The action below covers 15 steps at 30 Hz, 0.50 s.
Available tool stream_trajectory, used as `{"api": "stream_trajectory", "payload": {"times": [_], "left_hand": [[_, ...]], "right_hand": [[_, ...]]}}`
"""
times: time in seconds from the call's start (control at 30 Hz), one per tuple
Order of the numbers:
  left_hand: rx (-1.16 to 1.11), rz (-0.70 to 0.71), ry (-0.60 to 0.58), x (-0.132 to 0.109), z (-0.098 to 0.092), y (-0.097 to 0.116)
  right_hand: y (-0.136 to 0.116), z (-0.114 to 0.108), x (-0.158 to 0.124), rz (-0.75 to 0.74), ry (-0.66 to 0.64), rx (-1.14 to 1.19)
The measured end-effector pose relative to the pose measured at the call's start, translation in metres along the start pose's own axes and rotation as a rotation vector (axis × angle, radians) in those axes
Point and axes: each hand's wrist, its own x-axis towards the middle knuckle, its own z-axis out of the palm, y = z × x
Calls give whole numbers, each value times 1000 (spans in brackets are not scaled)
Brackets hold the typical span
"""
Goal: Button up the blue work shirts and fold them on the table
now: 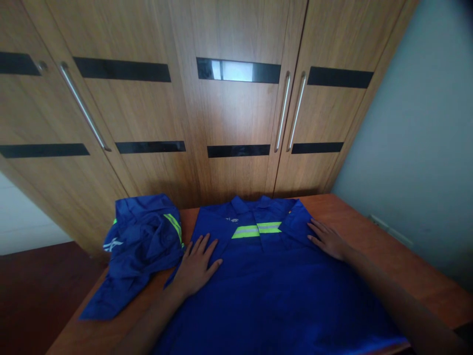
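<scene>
Shirt (273, 296) is spread on the counter (369, 231), collar (251, 203) farthest; left hand (195, 268) and right hand (327, 240) are laid flat on it, fingers apart, either side of the collar.

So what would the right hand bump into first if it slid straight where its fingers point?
The right hand lies flat on the blue shirt; sliding on, it would likely meet the collar first, near the yellow stripe.
</scene>
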Motion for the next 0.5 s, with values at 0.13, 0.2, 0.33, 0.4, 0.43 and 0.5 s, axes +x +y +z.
{"api": "stream_trajectory", "payload": {"times": [0.13,0.2,0.33,0.4,0.43,0.5], "left_hand": [[-37,-30,-75,9,-13,4],[-45,-44,-60,20,-18,9],[-22,-57,25,48,-16,17],[4,-73,43,59,-8,18],[16,-78,40,63,-4,17],[31,-86,20,67,5,15]], "right_hand": [[-16,-13,16,2,34,-3],[-28,-15,28,-53,78,37],[-50,-4,48,-54,88,58],[-54,4,53,-13,74,49],[-54,7,54,3,68,45],[-51,11,56,19,62,43]]}}
